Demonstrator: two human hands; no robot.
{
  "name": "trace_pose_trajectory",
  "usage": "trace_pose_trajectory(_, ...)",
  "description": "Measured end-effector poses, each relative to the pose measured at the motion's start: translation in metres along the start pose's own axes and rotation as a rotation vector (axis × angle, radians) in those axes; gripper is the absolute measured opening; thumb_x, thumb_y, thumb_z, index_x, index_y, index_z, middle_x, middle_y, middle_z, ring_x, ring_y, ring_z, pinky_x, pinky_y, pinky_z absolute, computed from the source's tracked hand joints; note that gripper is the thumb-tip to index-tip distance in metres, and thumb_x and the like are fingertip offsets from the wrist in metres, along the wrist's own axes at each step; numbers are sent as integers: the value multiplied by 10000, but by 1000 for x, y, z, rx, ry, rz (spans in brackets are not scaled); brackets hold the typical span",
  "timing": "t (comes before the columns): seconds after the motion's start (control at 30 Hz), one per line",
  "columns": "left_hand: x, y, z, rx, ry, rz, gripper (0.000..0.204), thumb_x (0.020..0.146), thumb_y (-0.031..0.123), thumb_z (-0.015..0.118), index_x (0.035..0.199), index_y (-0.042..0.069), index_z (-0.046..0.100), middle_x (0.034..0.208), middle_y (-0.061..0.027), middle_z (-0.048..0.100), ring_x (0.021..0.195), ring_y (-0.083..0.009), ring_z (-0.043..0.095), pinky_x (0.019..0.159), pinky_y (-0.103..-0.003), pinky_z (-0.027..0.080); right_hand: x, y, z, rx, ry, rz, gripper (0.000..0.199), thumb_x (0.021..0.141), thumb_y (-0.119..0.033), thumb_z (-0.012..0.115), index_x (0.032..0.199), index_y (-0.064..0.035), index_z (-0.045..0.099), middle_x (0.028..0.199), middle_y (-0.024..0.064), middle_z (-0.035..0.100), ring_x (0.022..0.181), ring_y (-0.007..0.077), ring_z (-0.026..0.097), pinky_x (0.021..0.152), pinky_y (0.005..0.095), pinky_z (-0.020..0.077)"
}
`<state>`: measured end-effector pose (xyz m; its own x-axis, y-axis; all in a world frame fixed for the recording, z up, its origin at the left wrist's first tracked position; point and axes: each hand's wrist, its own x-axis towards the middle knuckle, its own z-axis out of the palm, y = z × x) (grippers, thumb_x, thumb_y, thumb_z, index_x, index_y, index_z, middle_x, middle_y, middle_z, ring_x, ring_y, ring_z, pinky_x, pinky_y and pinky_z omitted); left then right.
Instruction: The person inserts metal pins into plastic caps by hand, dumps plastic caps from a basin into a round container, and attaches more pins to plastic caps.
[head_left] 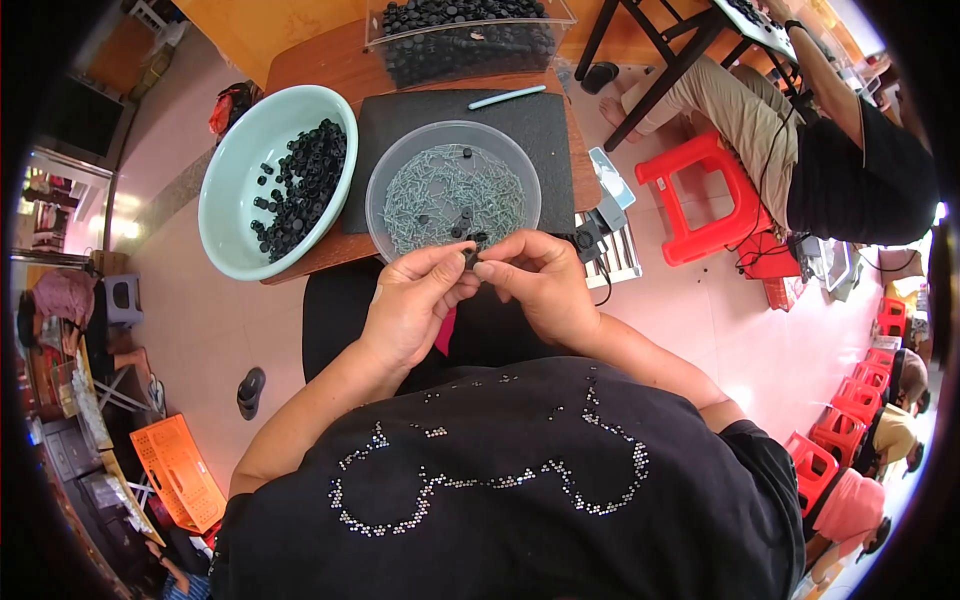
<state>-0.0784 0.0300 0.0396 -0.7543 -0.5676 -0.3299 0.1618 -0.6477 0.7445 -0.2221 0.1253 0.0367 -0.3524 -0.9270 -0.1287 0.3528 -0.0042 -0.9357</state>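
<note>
My left hand [415, 300] pinches a small black plastic part [470, 257] between thumb and fingertips. My right hand [545, 287] is closed in a pinch right beside it, fingertips meeting the left ones; what it holds is too small to make out. Both hands are at the near rim of a clear round tub [377, 215]. Inside the tub lie many silvery screws [440, 190], with several black parts [463, 222] among them. To the left, a pale green basin [225, 210] holds a heap of black plastic parts [312, 175].
A dark mat [390, 115] with a pale blue stick [507, 97] covers part of the wooden table [320, 50]. Behind stands a clear bin [470, 65] of black round caps. At right are a red stool [700, 195] and a seated person [860, 150]. An orange crate [178, 472] is at lower left.
</note>
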Motion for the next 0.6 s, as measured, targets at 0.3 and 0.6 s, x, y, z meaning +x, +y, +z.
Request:
trace_pose_trajectory(0.3, -1, 0, -1, 160, -2, 24, 238, 910, 117, 575, 1100, -21, 609, 955, -96, 658, 838, -143, 623, 788, -270, 520, 2, -1, -2, 68, -39, 35, 77, 830, -31, 658, 883, -10, 606, 776, 33, 637, 637, 57, 554, 543, 192, 432)
trace_pose_trajectory(0.6, -7, 6, 13, 306, -6, 130, 273, 911, 80, 564, 1163, -25, 575, 980, -88, 649, 852, -129, 616, 800, -259, 511, 2, 3, 4, 222, -70, -88, 111, 865, -28, 615, 970, 4, 596, 856, 62, 647, 763, 107, 614, 695, 243, 489)
